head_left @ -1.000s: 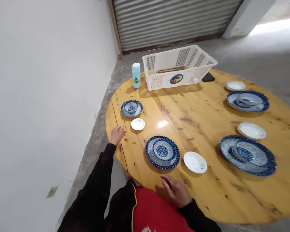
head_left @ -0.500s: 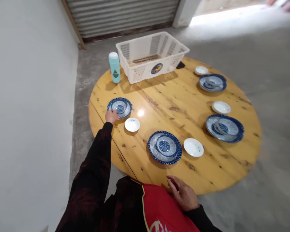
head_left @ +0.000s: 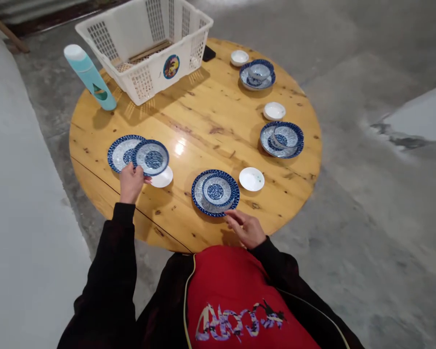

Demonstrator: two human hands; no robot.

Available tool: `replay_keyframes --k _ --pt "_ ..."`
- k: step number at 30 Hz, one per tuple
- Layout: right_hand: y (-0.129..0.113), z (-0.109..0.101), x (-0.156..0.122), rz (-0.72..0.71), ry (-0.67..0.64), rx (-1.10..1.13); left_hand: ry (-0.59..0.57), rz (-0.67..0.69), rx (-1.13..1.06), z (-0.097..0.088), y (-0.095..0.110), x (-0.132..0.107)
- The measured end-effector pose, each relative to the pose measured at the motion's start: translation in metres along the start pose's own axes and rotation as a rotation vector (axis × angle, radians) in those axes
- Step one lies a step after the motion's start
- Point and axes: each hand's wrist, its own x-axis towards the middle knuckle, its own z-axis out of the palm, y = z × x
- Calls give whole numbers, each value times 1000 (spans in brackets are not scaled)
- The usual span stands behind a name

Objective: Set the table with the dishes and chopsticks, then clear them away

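My left hand point(head_left: 131, 180) grips the near rim of a small blue patterned bowl point(head_left: 152, 157), lifted and tilted above the blue plate point(head_left: 119, 151) it sat on. A small white saucer point(head_left: 163, 178) lies just right of that hand, partly under the bowl. My right hand point(head_left: 245, 228) rests open at the near edge of the round wooden table point(head_left: 203, 116). Its fingers point toward another blue plate with a bowl on it point(head_left: 215, 192). A white saucer point(head_left: 252, 179) sits right of that set.
A white plastic basket point(head_left: 145, 43) and a teal bottle point(head_left: 89, 76) stand at the table's far side, with a dark phone point(head_left: 208, 53) beside the basket. Two more plate-and-bowl sets point(head_left: 282, 139) point(head_left: 257, 74) with white saucers point(head_left: 274, 111) point(head_left: 239, 57) line the right side. Concrete floor surrounds the table.
My left hand reached the far-left plate, took the small bowl and lifted it toward me and to the right. My right hand slid forward toward the near plate. The view tilted down.
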Motion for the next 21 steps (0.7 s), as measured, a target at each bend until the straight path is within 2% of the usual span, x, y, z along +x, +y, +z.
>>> replay_keyframes --k 5,9,15,21 --pt "-24 -15 45 44 132 196 -206 25 -16 55 42 -68" --pt "-21 -20 60 55 181 84 -351 102 166 93 62 -101" --pt "15 -25 67 21 247 -319 -415 160 511 124 71 -113" --pt "29 -22 76 56 206 -444 -395 209 772 137 74 -107"
